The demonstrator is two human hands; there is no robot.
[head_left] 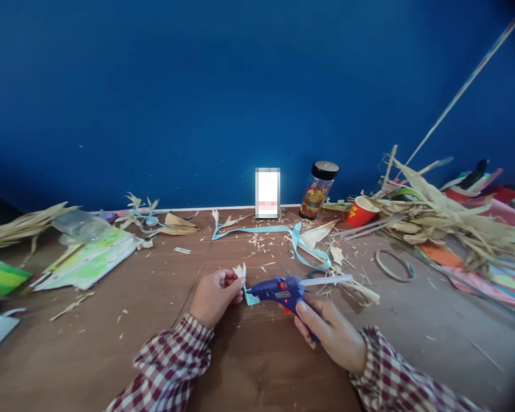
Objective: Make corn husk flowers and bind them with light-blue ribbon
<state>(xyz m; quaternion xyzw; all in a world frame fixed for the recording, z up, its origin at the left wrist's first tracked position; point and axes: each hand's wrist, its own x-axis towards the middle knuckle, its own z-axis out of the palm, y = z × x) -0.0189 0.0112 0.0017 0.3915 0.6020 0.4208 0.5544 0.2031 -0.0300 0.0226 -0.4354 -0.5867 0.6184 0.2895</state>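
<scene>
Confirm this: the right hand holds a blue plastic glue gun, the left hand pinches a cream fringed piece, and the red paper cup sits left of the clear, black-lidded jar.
Wrong side: in the head view, the red paper cup sits right of the clear, black-lidded jar. The right hand holds the blue plastic glue gun; the left hand pinches the cream fringed piece.

This looks like a craft workspace: a brown wooden worktop (257,355) strewn with pale shavings (261,243), dry tan husks (436,209) heaped towards its back right corner, a blue plastic glue gun (280,289) (the plainest clue), and a blue wall (257,86) beyond the back edge.
</scene>
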